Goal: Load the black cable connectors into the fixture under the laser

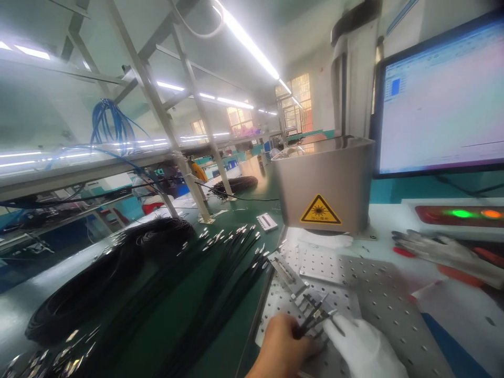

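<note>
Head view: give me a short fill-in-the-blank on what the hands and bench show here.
1. The right hand wears a ____ glove, while the left hand is bare.
2. Both hands meet at a small bunch of black cables over the ____ metal plate.
3. The yellow warning sign on the metal box has the shape of a ____.
4. On the panel under the monitor, a ____ light glows beside an orange one.

Missing words: white; perforated; triangle; green
</note>
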The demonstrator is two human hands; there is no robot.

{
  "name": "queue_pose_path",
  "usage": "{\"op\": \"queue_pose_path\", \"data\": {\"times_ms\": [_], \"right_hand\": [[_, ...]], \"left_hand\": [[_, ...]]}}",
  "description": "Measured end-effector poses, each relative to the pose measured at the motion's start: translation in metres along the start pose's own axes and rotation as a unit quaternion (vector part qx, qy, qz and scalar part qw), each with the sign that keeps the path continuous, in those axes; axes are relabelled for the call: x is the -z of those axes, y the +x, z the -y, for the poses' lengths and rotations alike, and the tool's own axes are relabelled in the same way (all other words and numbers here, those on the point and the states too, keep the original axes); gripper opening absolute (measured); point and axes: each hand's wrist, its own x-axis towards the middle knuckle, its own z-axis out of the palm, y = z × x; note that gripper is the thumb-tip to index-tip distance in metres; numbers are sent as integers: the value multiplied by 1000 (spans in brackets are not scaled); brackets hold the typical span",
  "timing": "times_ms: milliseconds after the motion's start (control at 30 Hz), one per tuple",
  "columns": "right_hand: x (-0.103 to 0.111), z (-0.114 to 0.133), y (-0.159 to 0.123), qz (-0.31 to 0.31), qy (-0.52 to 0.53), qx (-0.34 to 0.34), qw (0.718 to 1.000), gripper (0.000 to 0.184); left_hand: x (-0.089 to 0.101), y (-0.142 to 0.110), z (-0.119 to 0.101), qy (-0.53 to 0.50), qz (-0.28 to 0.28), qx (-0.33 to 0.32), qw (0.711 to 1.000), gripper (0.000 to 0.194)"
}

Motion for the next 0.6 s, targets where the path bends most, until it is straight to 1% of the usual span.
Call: {"op": "queue_pose_path", "data": {"times_ms": [33,100,133,167,233,267,300,367,400,500,600], "right_hand": [[-5,0,-1,51,-5,-13,999,46],[-13,1,-1,130,-3,-54,990,41],[-17,3,0,149,-2,-86,985,37],[-20,5,0,153,-4,-122,981,36],[-23,10,2,121,-18,-182,976,40],[-23,12,2,95,-27,-197,975,41],[-23,13,2,70,-37,-199,977,40],[-22,15,0,30,-54,-170,983,35],[-21,14,-1,19,-61,-156,986,33],[-20,12,-3,19,-68,-118,991,29],[-20,13,-3,30,-69,-90,993,34]], "left_hand": [[1,-1,-1,1,-2,0,1000,23],[5,-4,-5,5,-16,-11,1000,17],[7,-6,-8,2,-22,-19,1000,15],[9,-7,-10,-10,-27,-24,999,14],[12,-11,-13,-45,-33,-30,998,11],[14,-12,-14,-60,-35,-34,997,10],[15,-14,-14,-67,-39,-43,996,10],[18,-15,-15,-56,-58,-66,995,8],[19,-16,-15,-43,-65,-71,994,7],[23,-18,-18,-14,-69,-59,996,7],[24,-21,-19,24,-57,-40,997,5]]}}
